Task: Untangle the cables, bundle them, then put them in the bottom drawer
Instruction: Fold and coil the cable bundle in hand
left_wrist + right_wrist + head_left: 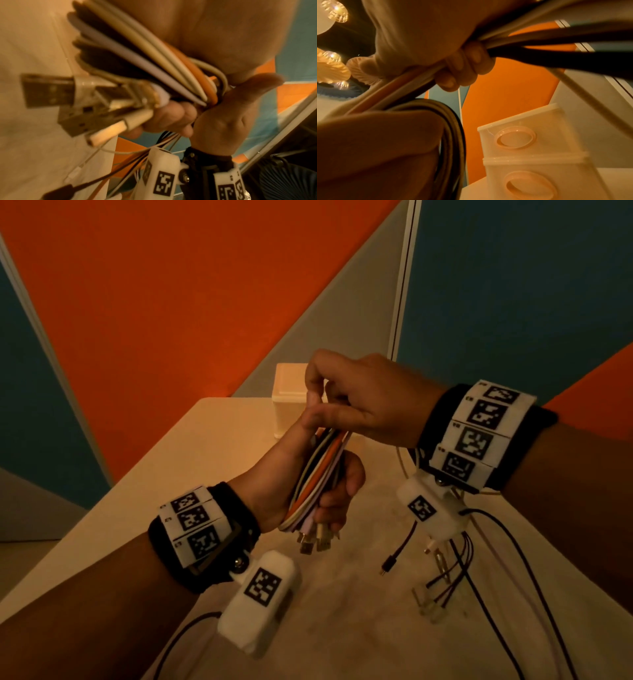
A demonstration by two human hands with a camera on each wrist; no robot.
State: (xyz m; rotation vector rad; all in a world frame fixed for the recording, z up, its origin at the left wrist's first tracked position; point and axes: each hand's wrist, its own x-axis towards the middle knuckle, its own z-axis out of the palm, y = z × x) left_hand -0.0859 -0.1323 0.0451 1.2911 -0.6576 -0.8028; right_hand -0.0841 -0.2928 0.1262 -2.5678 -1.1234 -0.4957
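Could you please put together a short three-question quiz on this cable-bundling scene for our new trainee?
1. True or false: the left hand grips the cable bundle above the table.
2. Which end of the bundle sticks out below the left hand? A) the folded loops B) the USB plugs C) nothing
3. Fill in: the right hand pinches the bundle at its ____ end, in front of the white drawer unit.

Key: 1 true; 2 B; 3 top.
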